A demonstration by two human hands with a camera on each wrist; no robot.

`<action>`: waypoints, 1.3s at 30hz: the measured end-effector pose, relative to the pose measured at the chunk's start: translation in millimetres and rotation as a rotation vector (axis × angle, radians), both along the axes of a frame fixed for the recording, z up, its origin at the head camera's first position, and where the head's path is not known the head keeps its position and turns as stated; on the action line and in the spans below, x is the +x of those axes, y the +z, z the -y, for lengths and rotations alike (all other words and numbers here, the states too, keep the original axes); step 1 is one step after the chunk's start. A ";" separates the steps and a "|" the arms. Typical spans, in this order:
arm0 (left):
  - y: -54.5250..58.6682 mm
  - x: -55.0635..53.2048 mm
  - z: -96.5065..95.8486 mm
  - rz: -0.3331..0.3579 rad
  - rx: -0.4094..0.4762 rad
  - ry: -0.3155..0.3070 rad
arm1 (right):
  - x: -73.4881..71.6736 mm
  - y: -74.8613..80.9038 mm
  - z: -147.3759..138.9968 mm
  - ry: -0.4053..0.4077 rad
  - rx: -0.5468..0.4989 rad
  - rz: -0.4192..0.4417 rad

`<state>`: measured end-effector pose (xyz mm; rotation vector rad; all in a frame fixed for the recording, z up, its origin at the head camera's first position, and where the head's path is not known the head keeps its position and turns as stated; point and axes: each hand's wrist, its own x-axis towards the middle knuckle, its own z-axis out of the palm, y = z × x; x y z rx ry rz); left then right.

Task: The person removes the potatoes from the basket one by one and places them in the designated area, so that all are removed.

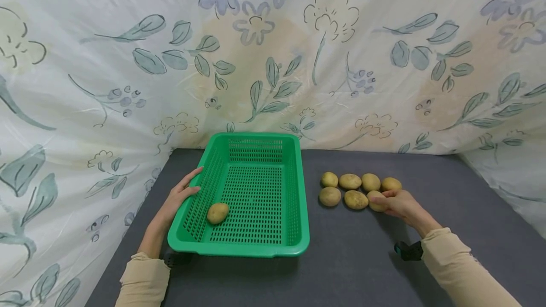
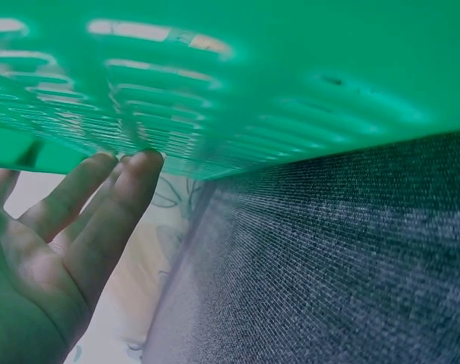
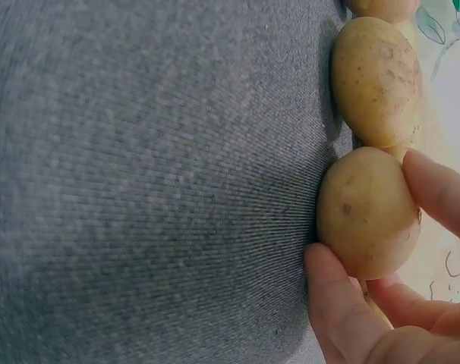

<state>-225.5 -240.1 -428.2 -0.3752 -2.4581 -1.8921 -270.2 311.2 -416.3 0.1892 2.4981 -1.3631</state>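
My right hand (image 1: 400, 204) pinches a potato (image 3: 370, 214) between thumb and fingers at the near right end of a group of potatoes. In the right wrist view the fingertips touch its sides, and a neighbouring potato (image 3: 376, 82) lies right against it. My left hand (image 1: 176, 200) rests at the left rim of a green plastic basket (image 1: 302, 203). The left wrist view shows its fingers (image 2: 112, 220) fairly straight against the slotted outer wall. A single potato (image 1: 218, 213) lies inside the basket, towards its near left.
Several other potatoes, among them one at the near left (image 1: 330, 196) and one at the back right (image 1: 391, 184), lie in two rows right of the basket. The table (image 1: 350, 259) has a dark grey cloth surface. A flowered curtain (image 1: 264, 94) hangs behind and at the sides.
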 end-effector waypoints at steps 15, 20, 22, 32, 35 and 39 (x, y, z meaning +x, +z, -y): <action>0.1 -0.6 0.5 0.002 0.016 -0.011 | 2.9 -0.6 -5.6 -0.019 -0.033 0.012; 0.1 0.1 0.1 -0.001 0.008 -0.009 | 5.5 -0.2 -8.3 -0.042 -0.080 0.036; 0.2 0.3 -0.4 -0.001 0.011 -0.010 | 6.3 1.2 -11.3 -0.032 -0.103 0.052; 0.5 1.9 -1.3 -0.009 0.019 -0.007 | 6.6 15.4 -38.8 0.026 -0.169 0.053; 0.5 1.6 -1.1 -0.005 0.016 -0.005 | 5.0 15.7 -45.0 0.032 -0.199 0.049; 0.1 1.5 -0.9 0.005 0.005 -0.003 | 2.9 13.9 -51.8 0.034 -0.246 0.039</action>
